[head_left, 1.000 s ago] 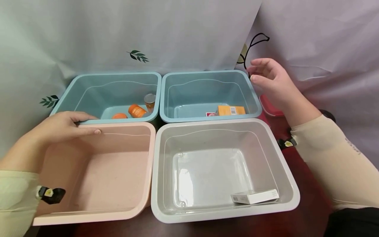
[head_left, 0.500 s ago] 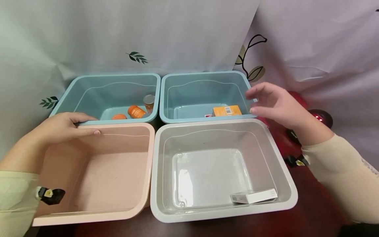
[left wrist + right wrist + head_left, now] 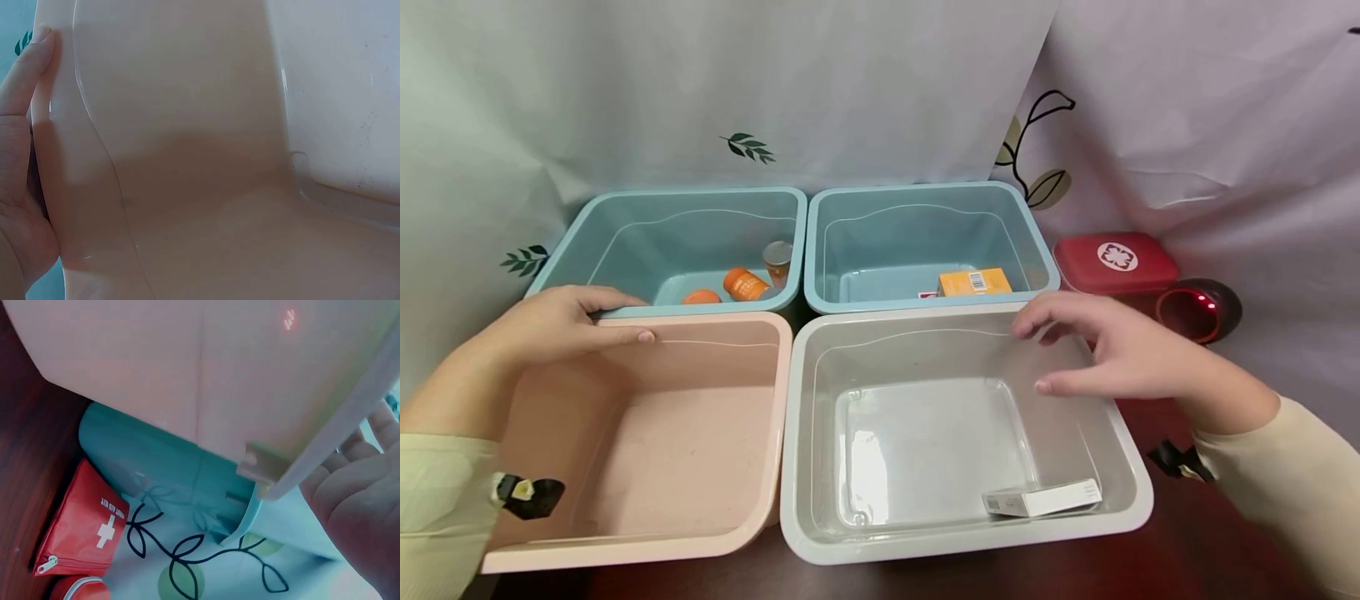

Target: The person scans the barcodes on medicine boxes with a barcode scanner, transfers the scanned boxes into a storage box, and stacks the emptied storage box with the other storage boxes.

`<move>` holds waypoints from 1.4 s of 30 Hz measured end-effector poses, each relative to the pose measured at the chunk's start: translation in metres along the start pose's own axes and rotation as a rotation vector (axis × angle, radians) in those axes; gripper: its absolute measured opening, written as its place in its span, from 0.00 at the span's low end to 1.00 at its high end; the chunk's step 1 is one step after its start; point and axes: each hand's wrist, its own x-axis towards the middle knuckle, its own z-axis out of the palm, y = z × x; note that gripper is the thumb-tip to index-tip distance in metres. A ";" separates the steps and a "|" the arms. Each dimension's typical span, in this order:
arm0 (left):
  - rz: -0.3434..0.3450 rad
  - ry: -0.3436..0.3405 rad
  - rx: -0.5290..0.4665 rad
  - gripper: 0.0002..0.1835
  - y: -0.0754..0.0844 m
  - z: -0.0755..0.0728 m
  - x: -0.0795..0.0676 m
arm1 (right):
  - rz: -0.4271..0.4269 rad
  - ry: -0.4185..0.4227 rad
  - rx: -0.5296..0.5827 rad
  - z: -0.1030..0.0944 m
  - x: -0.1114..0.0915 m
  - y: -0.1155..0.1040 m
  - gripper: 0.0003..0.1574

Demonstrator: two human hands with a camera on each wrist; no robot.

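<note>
My left hand [image 3: 568, 325] holds the far rim of the pink bin [image 3: 769, 500], thumb along the near side and fingers over the back. In the left wrist view its thumb lies against that rim. At the grey bin's [image 3: 1135, 500] far right corner, my right hand [image 3: 1120, 346] reaches over the side with thumb and fingers parted, holding nothing. A small white box [image 3: 1045, 499] lies near the front of the grey bin. Behind it, an orange box [image 3: 974, 282] and a small red-and-white item [image 3: 927, 294] sit in the right blue bin [image 3: 1052, 258].
The left blue bin [image 3: 565, 242] contains an orange bottle [image 3: 745, 284], a grey-topped container [image 3: 778, 258] and a rounded orange thing [image 3: 702, 297]. Beyond my right hand stand a red case [image 3: 1112, 260] and a dark round device [image 3: 1221, 308] glowing red. A red first aid pouch [image 3: 87, 528] appears in the right wrist view.
My right hand has come down and nearer, from beside the right blue bin to over the grey bin's edge, uncovering the red case. My left hand stays in place.
</note>
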 end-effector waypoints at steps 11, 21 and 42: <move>0.007 0.004 0.001 0.30 0.000 0.000 0.000 | -0.091 -0.256 -0.173 0.032 -0.013 -0.019 0.38; 0.004 0.002 -0.002 0.31 0.000 0.001 -0.001 | -0.060 -0.404 -0.230 0.052 -0.010 -0.027 0.34; 0.005 0.008 -0.013 0.29 0.000 0.001 0.000 | 0.076 -0.503 -0.365 0.061 -0.010 -0.029 0.27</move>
